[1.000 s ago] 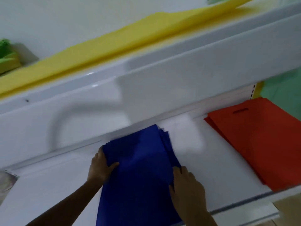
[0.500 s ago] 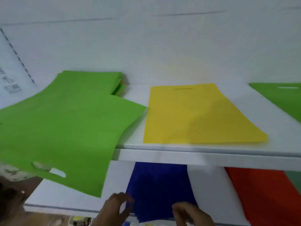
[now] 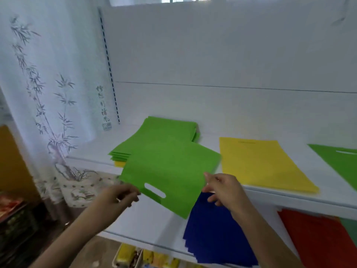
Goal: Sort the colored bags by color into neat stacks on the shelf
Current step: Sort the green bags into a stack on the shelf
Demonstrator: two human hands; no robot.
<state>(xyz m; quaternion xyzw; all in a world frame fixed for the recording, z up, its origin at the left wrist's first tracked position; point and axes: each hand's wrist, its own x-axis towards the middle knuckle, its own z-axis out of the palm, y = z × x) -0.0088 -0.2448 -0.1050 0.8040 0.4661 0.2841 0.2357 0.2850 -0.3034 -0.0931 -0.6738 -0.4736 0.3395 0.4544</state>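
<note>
**Both hands pinch a green bag at the upper shelf's front edge**

Left hand [image 3: 120, 196] pinches the near left corner of the top green bag [image 3: 170, 171], fingers curled on the fabric beside its cut-out handle slot. The right hand [image 3: 224, 188] pinches the same bag's right edge between thumb and fingertips. That bag hangs over the front edge of the upper shelf [image 3: 270, 196], its far part lying on the green stack [image 3: 164, 128] near the shelf's left end. A yellow bag [image 3: 258, 163] lies flat in the middle of that shelf, just beside the stack, and another green bag [image 3: 342, 161] shows at the right edge. On the lower shelf [image 3: 154, 225], a blue stack [image 3: 214, 233] lies beneath the hands, with a red stack [image 3: 318, 240] to its right.
</note>
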